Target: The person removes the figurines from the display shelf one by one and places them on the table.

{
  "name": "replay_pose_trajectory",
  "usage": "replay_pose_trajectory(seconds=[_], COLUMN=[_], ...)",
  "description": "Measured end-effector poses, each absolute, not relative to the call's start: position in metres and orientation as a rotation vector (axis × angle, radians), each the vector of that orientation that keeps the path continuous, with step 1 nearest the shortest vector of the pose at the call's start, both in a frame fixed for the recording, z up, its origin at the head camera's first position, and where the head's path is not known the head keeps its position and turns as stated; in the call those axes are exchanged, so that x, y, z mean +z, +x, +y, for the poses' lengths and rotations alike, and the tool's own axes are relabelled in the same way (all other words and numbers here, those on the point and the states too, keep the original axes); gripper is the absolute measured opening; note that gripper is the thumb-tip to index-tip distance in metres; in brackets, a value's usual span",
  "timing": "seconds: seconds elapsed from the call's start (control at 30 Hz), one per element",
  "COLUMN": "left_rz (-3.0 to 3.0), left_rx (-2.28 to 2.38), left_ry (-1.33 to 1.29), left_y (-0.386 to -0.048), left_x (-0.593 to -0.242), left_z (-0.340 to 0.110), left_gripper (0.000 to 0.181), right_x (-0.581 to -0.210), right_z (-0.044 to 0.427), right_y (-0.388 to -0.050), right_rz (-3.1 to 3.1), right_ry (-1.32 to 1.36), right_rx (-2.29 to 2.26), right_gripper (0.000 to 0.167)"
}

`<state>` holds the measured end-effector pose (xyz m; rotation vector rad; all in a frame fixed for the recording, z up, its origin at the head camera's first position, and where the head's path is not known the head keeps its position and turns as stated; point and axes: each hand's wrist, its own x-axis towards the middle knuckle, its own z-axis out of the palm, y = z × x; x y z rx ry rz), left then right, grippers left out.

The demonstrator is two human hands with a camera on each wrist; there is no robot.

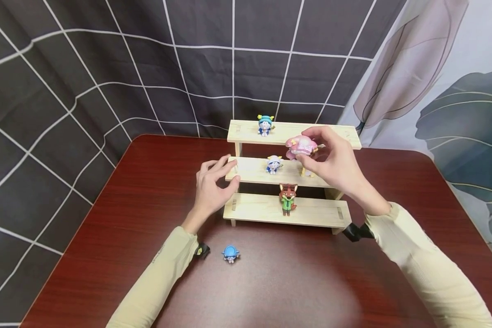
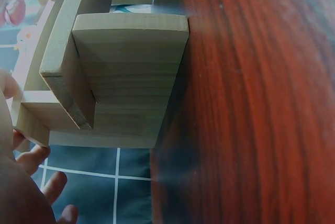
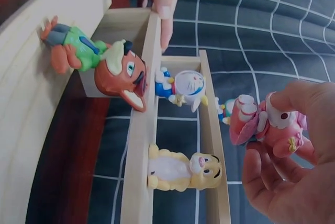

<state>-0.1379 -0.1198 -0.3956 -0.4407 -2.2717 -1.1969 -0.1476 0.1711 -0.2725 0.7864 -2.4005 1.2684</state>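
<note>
My right hand pinches a pink-hooded figurine between thumb and fingers, in the air by the top shelf. In the right wrist view, the pink figurine lies clear of the planks. My left hand grips the left end of the middle shelf of a three-tier wooden display stand. On that shelf are a white-hooded blue figurine and a yellow figurine, partly hidden by my right hand in the head view. A teal-hatted figurine sits on top, and a fox figurine stands on the bottom shelf.
A small blue-hatted figurine is on the dark red table, in front of the stand and near my left forearm. A dark grid-patterned curtain hangs behind, with a pale leaf-patterned curtain at the right.
</note>
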Motion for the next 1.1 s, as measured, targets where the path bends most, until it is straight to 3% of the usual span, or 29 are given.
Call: replay_pose_trajectory(seconds=[1.1], left_rz=[-2.295], left_rx=[-1.192], left_ry=[-0.431], left_y=[-0.138], left_x=[-0.395], left_z=[-0.120], left_gripper=[0.042], right_x=[-0.298], right_z=[0.164], right_y=[-0.108], right_rz=[-2.414], right_ry=[0.867], right_rx=[1.259], right_gripper=[0.046])
